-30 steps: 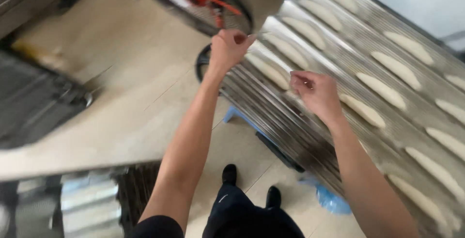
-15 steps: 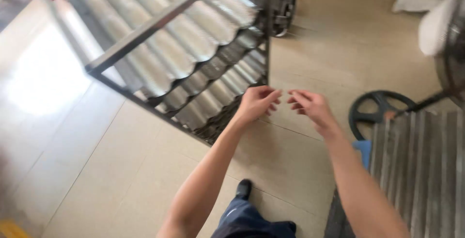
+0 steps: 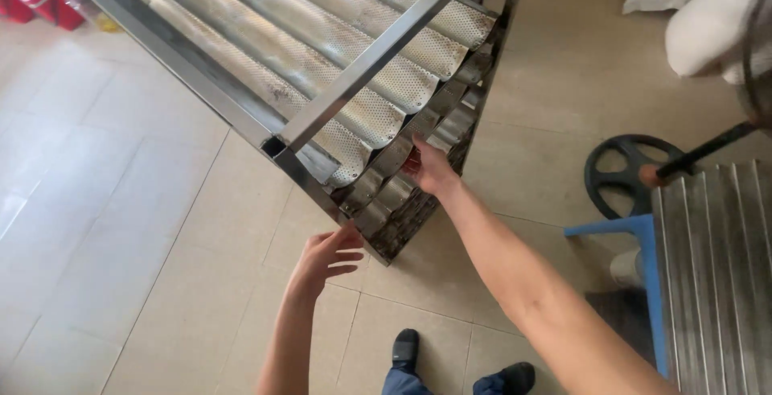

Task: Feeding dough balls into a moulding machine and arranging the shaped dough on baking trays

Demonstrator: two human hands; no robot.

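Nearby, fan base (image 3: 630,171), corrugated trays (image 3: 716,258)

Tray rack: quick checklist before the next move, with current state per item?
1. Right hand on the wavy trays at the rack end: ok, touching.
2. Left hand gripping anything: not ok, open, just below the rack's lower corner.
3. Top trays seated in the rack: ok, lying side by side.
4. Feet away from the rack corner: ok, apart.
5. Fan base off the rack: ok, on the right.
6. Rack footing: cannot tell, hidden.
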